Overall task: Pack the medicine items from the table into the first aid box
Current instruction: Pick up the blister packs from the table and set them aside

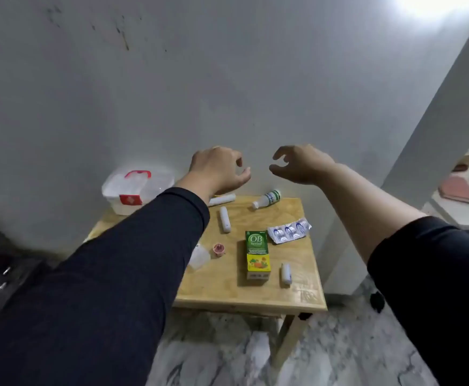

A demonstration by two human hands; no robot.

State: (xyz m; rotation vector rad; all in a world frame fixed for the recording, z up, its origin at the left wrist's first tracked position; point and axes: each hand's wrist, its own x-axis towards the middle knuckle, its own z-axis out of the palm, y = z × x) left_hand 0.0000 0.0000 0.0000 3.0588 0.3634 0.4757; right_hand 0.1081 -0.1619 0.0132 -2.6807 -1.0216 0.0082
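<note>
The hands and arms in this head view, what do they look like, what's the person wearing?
Both hands, left and right, are bare: no gloves, rings or watch visible. The left sleeve is dark navy or black, reaching the wrist. The right sleeve is the same dark fabric, pushed up, leaving the forearm uncovered.

Looks like a home: plain painted wall (227, 79), marble-patterned floor (339, 344), small wooden table (297, 298) strewn with medicines.
</note>
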